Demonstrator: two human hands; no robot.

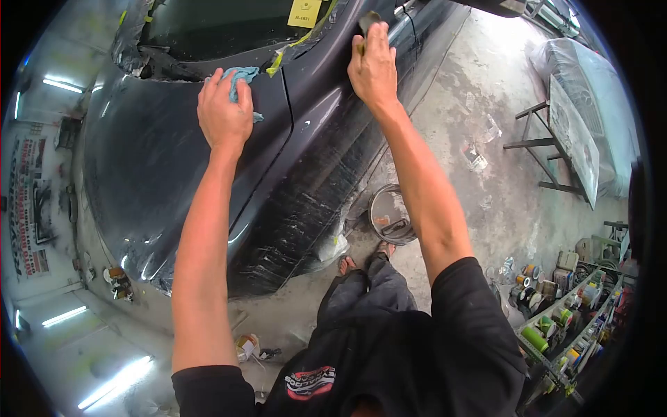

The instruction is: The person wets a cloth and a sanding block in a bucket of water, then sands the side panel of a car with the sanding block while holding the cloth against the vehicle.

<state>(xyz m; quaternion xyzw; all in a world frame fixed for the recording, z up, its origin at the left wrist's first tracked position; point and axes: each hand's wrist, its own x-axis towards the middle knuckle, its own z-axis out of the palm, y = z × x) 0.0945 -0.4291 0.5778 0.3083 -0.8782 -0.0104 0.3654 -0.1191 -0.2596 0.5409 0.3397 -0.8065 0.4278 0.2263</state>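
A dark grey car body (160, 132) fills the left and middle of the head view. My left hand (226, 111) is closed round a blue cloth (243, 75) on the panel below the rear glass. Farther right, my right hand (376, 66) grips a small dark block (368, 22) against the upper side of the car; the fingers partly hide it. Green-yellow masking tape (278, 61) hangs near the glass edge between my hands. On the glass is a yellow label (304, 12).
A round bucket (392, 214) stands on the floor by my feet. At the right are a panel on a metal stand (549, 146), a plastic-covered object (590, 90) and a shelf of cans and tape rolls (566, 313). Plastic sheeting (292, 236) covers the car's lower side.
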